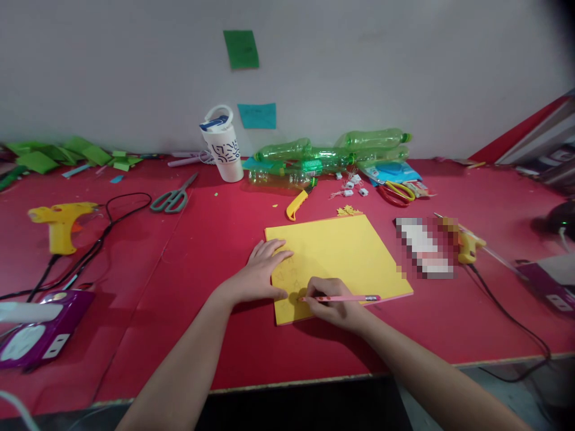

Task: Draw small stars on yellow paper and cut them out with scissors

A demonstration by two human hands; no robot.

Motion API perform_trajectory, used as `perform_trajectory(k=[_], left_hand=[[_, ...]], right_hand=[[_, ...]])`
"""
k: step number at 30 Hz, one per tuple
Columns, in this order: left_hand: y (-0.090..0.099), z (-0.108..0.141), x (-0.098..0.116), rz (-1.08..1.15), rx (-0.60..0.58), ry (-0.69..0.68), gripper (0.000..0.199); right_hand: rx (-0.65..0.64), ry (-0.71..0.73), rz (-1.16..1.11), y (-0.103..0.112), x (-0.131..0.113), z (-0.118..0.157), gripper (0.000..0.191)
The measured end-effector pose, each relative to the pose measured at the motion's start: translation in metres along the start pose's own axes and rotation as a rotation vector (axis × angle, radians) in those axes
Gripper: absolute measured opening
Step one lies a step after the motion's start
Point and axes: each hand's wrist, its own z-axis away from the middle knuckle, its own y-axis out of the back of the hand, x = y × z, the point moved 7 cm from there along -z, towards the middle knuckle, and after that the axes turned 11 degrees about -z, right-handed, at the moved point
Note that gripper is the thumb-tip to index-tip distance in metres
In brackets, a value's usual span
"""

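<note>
Hands (260,276) on ylw paper (341,251), red tbl (197,347); grey wall (359,72) behind.

Dim light, soft detail — dark top-right corner

White patterned cup (228,160), green plastic bottles (331,158) lying beside it, gray scissors (181,193), yellow glue gun (61,225) at left
</note>
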Motion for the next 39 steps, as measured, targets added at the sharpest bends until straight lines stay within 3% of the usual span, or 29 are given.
perform_trajectory(k=[15,28,39], left_hand=[[0.000,0.000,-0.001,0.015,0.021,-0.006,0.079],[-0.001,-0.001,-0.001,-0.004,0.013,-0.011,0.081],[-0.001,-0.001,-0.001,-0.014,0.005,-0.005,0.081]], right_hand=[[0.071,0.036,0.042,0.001,-0.001,0.001,0.010],[0.175,-0.051,0.111,0.009,0.006,0.002,0.012],[0.200,-0.026,0.138,0.011,0.006,0.003,0.012]])
